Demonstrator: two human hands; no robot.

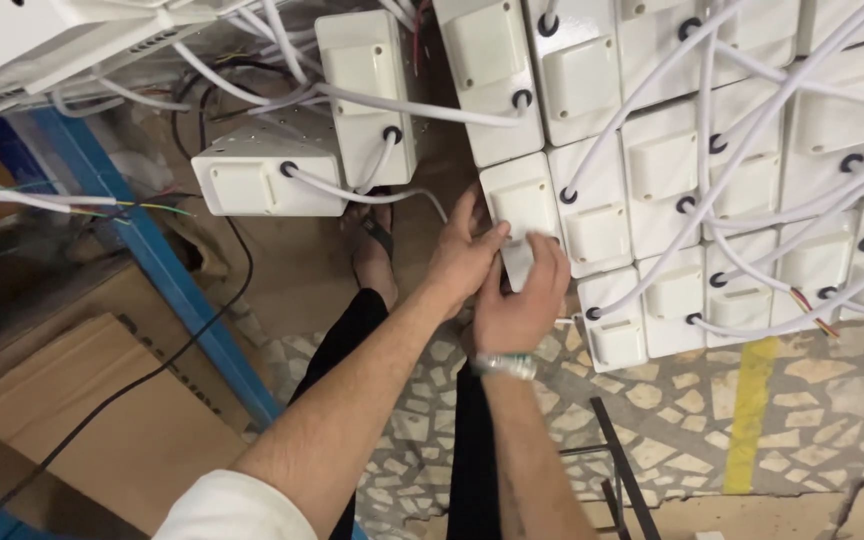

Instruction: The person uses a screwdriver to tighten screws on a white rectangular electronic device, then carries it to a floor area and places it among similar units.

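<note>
Both hands, left hand (464, 255) and right hand (522, 300), are pinching the white rectangular plastic box (522, 205) at the stack's nine-o'clock edge; tugging its white cable (652, 95) could topple neighbouring white boxes (667, 165).

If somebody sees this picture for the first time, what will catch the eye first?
First, the stack of white boxes filling the upper right, crossed by many white cables. At centre, the left hand and right hand grip one white box at the stack's left edge. Two separate boxes lie upper left.
</note>
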